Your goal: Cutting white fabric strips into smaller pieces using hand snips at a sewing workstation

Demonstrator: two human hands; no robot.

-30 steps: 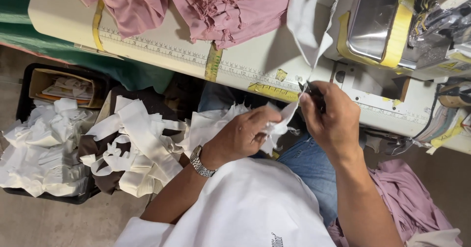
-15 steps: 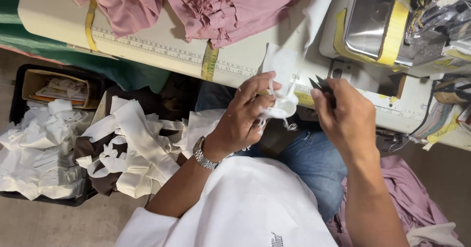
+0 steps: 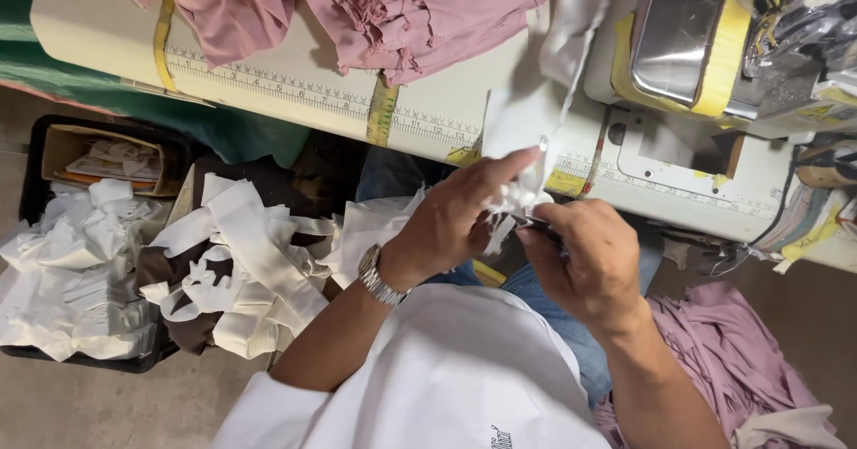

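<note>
Two hands meet over the person's lap, just in front of the sewing table's edge. The left hand (image 3: pixel 455 221) pinches a small white fabric piece (image 3: pixel 518 197) between thumb and extended fingers, holding it up near the printed ruler strip (image 3: pixel 295 87) along the table front. The right hand (image 3: pixel 594 266) is curled tight around a slim dark tool, seemingly a pair of thread snips (image 3: pixel 540 227), whose tip reaches into the bunched white cloth. Judging by this, the step in hand is trimming or picking at the little piece; the next move calls for keeping the cloth taut with the left fingers while the tool's tip works close to them without nicking fabric or skin.

Outward from the grip, a wristwatch (image 3: pixel 379 277) sits on the left wrist. Pink garments (image 3: pixel 402 12) lie heaped on the cream table (image 3: pixel 89 29), and the sewing machine (image 3: pixel 705 38), banded with yellow tape, stands at the right. To the left, beside the knee, white fabric strips (image 3: pixel 241 253) spill over a dark bin, with another black crate (image 3: pixel 54 270) of white scraps beyond. More pink cloth (image 3: pixel 723 360) lies on the floor at the right.

Hard to make out: the tool's blades are buried in the cloth, so whether they are parted cannot be told. The fabric piece's shape is lost in its folds, and the right fingertips are hidden behind the hand.
</note>
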